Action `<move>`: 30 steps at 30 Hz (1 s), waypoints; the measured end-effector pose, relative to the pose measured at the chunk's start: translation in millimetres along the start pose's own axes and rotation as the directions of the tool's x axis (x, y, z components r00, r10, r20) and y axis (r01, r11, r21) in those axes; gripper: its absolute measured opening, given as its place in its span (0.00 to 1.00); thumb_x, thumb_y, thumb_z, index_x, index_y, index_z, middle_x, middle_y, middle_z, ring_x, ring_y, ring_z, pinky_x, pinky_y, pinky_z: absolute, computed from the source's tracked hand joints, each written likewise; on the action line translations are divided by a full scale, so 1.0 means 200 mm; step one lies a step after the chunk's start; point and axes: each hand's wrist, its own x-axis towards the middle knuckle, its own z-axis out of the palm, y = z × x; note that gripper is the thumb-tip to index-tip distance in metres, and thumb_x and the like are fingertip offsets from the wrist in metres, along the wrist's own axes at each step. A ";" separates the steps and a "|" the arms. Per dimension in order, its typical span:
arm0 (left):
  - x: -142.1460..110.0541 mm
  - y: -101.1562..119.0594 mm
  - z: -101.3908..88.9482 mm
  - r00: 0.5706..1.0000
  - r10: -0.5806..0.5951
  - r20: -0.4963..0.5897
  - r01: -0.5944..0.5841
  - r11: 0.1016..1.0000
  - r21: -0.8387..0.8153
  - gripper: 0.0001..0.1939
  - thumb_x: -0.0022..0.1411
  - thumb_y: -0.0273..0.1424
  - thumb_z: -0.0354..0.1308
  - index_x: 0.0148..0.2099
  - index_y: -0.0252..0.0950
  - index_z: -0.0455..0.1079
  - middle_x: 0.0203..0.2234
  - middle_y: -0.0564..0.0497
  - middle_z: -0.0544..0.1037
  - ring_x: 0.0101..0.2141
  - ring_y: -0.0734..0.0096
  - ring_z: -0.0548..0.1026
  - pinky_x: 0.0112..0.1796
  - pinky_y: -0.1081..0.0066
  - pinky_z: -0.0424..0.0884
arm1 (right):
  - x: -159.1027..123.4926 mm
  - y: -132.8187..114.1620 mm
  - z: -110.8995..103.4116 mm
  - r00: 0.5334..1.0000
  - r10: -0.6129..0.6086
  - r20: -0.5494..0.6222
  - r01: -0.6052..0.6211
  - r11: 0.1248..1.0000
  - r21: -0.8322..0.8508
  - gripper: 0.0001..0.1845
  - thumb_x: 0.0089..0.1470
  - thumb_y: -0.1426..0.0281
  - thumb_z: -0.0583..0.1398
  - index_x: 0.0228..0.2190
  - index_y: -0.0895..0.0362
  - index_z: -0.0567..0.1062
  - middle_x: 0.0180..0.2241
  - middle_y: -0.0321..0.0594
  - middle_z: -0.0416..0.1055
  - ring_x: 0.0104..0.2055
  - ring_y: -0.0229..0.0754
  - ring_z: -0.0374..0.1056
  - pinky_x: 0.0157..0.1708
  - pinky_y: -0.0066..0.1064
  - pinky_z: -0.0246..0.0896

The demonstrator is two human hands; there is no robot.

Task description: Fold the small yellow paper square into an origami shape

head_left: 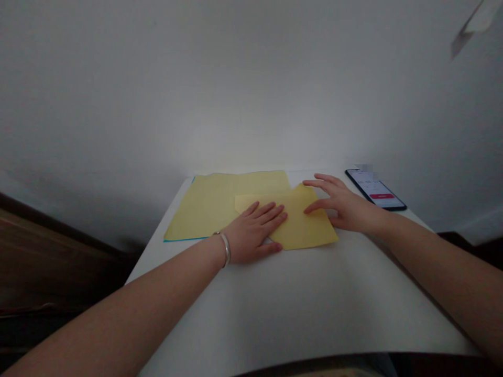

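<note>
The left fingers [267, 213] lie spread flat on the folded yellow paper [304, 230]; the right fingers [320, 191] curve loosely open at its right edge. It overlaps the yellow stack's [212, 204] right side.

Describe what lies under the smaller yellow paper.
The smaller yellow paper overlaps the larger yellow sheet at its left end; its right part lies over the white table. Whatever else it covers can't be seen, and the left hand hides part of the overlap.

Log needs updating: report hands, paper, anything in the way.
Left hand flat on folded yellow paper. Right hand open at its right side. Yellow sheet partly underneath; phone off right.
</note>
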 end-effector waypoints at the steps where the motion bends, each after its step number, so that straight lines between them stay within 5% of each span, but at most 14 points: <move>1: 0.00 0.00 0.00 1.000 -0.005 0.010 0.004 1.000 0.007 0.34 0.62 0.46 0.47 0.65 0.39 0.47 0.64 0.43 0.49 0.63 0.56 0.45 0.59 0.52 0.37 | 0.00 -0.01 0.00 1.000 -0.014 0.003 0.014 1.000 0.006 0.19 0.42 0.74 0.63 0.38 0.45 0.78 0.61 0.36 0.51 0.64 0.58 0.38 0.58 0.55 0.39; 5: 0.01 0.01 0.00 0.999 -0.029 0.034 0.027 0.998 0.053 0.34 0.62 0.48 0.45 0.66 0.37 0.45 0.64 0.42 0.46 0.63 0.58 0.44 0.59 0.55 0.37 | 0.01 -0.04 -0.02 0.999 -0.040 -0.006 0.041 0.998 0.055 0.18 0.39 0.76 0.64 0.34 0.44 0.80 0.62 0.30 0.51 0.66 0.57 0.30 0.59 0.56 0.36; 10: 0.01 0.01 0.00 0.998 -0.055 0.010 0.055 0.998 0.030 0.33 0.63 0.46 0.45 0.65 0.36 0.48 0.63 0.41 0.49 0.63 0.58 0.45 0.59 0.54 0.36 | 0.02 -0.05 0.01 0.981 -0.158 0.115 0.140 0.979 0.148 0.17 0.43 0.75 0.62 0.34 0.43 0.79 0.50 0.33 0.70 0.63 0.49 0.47 0.60 0.50 0.41; 14: 0.01 0.01 0.00 0.998 -0.058 -0.024 0.059 0.997 0.044 0.34 0.62 0.47 0.45 0.65 0.37 0.47 0.63 0.43 0.50 0.63 0.58 0.45 0.59 0.54 0.34 | 0.03 -0.03 0.04 0.974 -0.187 0.128 0.148 0.953 0.263 0.15 0.48 0.74 0.60 0.38 0.46 0.78 0.44 0.35 0.74 0.57 0.43 0.59 0.57 0.42 0.53; 21: 0.02 0.03 -0.02 0.994 -0.095 0.052 0.084 0.977 0.194 0.35 0.63 0.49 0.42 0.66 0.36 0.44 0.64 0.47 0.49 0.63 0.59 0.44 0.60 0.55 0.36 | 0.02 -0.01 0.05 0.971 -0.225 0.086 0.173 0.901 0.397 0.12 0.52 0.74 0.58 0.37 0.53 0.79 0.41 0.40 0.76 0.51 0.41 0.66 0.51 0.36 0.62; 30: 0.01 0.03 -0.02 0.996 -0.088 0.001 0.086 0.981 0.175 0.33 0.63 0.48 0.44 0.65 0.37 0.48 0.62 0.48 0.54 0.62 0.56 0.47 0.60 0.53 0.38 | 0.01 0.01 0.02 0.971 -0.189 0.143 0.108 0.890 0.444 0.12 0.53 0.73 0.58 0.38 0.53 0.78 0.39 0.39 0.77 0.49 0.40 0.67 0.49 0.34 0.63</move>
